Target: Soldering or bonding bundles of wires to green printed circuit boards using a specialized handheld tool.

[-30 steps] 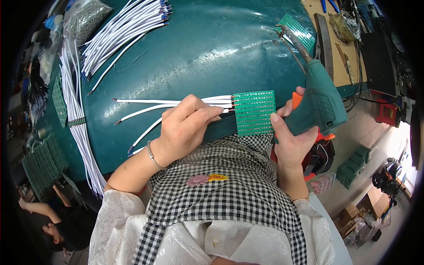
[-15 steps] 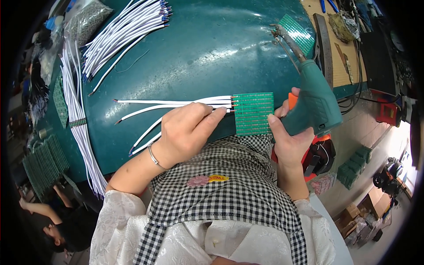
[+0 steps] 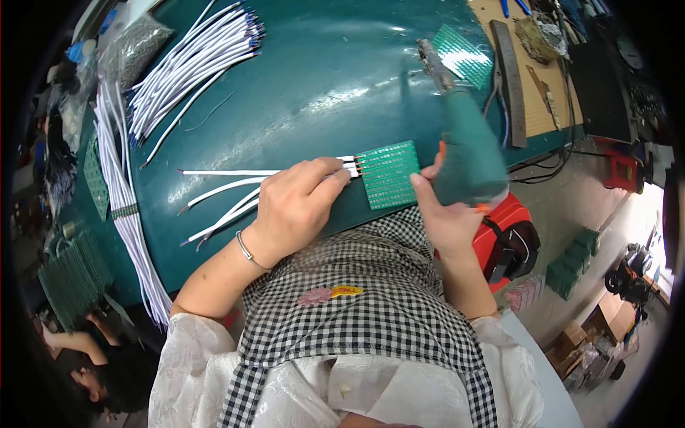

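A green circuit board panel [image 3: 391,178] sits at the table's near edge, slightly turned. White wires [image 3: 227,173] run leftward from its left edge, their bare ends meeting the board. My left hand [image 3: 294,203] is closed, pinching these wires just beside the board. In my right hand [image 3: 451,221] is a green soldering gun [image 3: 469,146], smeared by motion, its metal tip pointing up and away over the table. The right thumb and a fingertip also touch the board's right edge.
Bundles of white wires [image 3: 196,64] lie at the far left, and a tied bundle [image 3: 127,212] runs along the left side. Another green panel [image 3: 464,55], a metal bar [image 3: 508,85] and pliers [image 3: 492,89] are at the far right. A person [image 3: 107,364] works at lower left.
The board has turned slightly, its right edge now tilted. The soldering gun has swung left and become more upright. My left hand stays on the wires; the whole view has shifted a little.
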Available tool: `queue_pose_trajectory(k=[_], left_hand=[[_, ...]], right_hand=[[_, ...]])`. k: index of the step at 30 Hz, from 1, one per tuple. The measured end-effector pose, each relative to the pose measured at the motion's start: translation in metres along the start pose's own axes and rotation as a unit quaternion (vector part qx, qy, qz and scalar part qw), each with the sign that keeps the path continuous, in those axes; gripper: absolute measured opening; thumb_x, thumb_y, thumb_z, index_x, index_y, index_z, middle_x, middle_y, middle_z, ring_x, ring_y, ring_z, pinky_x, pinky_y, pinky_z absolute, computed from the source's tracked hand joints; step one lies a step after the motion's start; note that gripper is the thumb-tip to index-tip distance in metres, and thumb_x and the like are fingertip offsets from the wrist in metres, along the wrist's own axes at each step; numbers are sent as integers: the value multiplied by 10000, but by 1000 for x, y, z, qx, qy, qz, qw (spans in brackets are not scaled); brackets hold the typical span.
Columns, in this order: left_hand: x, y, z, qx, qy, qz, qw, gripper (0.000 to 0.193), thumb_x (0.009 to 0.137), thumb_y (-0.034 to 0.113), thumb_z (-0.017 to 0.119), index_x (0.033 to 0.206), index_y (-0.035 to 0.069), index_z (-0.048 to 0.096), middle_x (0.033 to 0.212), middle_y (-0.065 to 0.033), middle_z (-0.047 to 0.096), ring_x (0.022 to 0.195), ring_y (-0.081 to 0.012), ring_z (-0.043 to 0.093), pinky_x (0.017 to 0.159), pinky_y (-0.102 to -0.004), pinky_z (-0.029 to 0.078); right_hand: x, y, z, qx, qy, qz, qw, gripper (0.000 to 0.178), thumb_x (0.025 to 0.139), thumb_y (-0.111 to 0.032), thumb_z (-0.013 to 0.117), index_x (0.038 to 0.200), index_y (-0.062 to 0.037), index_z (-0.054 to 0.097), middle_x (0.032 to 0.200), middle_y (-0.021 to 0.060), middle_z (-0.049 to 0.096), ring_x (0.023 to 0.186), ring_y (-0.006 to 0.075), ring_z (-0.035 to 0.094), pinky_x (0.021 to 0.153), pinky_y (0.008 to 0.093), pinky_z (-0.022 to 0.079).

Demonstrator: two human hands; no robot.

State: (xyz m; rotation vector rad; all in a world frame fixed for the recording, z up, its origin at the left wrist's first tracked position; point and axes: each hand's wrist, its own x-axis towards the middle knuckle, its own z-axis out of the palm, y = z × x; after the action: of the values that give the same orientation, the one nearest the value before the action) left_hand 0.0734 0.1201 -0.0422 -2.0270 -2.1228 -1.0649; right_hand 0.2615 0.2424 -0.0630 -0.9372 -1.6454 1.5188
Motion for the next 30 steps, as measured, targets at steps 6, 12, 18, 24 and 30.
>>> queue_pose_trajectory(k=[6,12,18,24,30], left_hand=[[-6,2,-1,-2,-41,-31,999,244,720,-50,730,942,32,670,826,-71,644,659,-232,660,547,-325,524],[-5,2,-1,1,-48,-35,998,229,710,-45,732,923,26,685,783,-67,616,625,-217,638,519,-324,504],[-3,0,2,5,-48,-8,999,300,673,16,641,967,53,686,721,-43,492,590,-184,562,481,-322,461],[-4,1,-1,24,-70,-5,997,350,670,19,648,1012,66,708,719,-36,470,593,-171,553,479,-320,458],[-5,0,-2,22,-80,1,997,355,677,18,650,1025,55,712,717,-38,455,588,-172,547,474,-321,452]], right_hand=[[3,-8,2,-184,-62,-169,966,575,849,78,681,1368,39,436,1071,82,549,969,171,565,896,356,499],[-4,-17,7,151,-93,-6,984,627,838,59,693,1395,19,408,952,63,497,934,179,530,1051,555,460],[-6,-14,3,154,-75,15,985,611,818,74,702,1368,9,444,925,59,500,905,176,522,1043,573,460],[-3,-16,4,122,-92,5,988,615,805,90,703,1360,22,448,918,67,503,893,176,520,1038,570,466],[-3,-15,3,104,-107,-8,989,603,799,95,695,1348,35,455,921,72,511,888,181,521,1024,573,473]])
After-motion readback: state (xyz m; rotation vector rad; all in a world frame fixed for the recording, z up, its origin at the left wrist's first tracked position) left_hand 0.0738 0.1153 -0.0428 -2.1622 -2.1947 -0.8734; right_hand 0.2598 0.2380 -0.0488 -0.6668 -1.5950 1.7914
